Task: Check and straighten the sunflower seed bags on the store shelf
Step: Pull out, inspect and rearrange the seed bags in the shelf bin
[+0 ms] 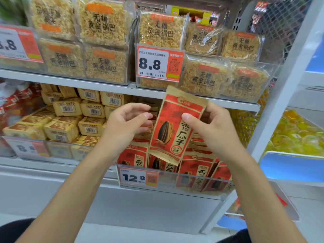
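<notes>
Store aisle: a person's left grip and right grip, bare like both forearms, above the 12.8 price tag; dark fabric, garment unclear, shows lower down on either side of the tag.

The held bag, pinched by the right hand: red-orange face, kraft-brown borders, a black seed with pale stripes, black characters on a tan vertical band. Below both hands, the shelf bags: same red-orange and kraft brown. Below the left hand, the price tag: white, black "12.8", orange patch. Left of the left hand, the boxed packs: pale yellow, red-brown stripe, black barcodes on white. Above the hands, the rice-crust packs: golden-tan, grainy, black characters, orange labels. Right of the right hand, the sweets: yellow.
</notes>
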